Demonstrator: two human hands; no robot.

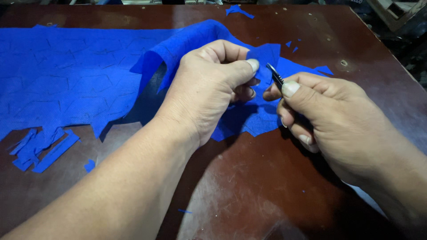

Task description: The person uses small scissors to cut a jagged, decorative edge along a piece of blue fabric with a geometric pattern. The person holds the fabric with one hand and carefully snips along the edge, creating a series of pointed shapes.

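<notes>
While my left hand (209, 84) pinches the blue cut fabric sheet (80, 75), my right hand (329, 115) grips a small dark metal cutting tool (275, 76), its handle hidden.

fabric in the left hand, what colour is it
Bright blue fabric, with faint dark marked lines; head view.

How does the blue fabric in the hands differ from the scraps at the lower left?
The blue fabric sheet is large, spread over the table, one edge lifted by the left hand. The scraps are small narrow strips, piled flat, untouched. The right hand holds a metal tool. Both are the same blue.
</notes>
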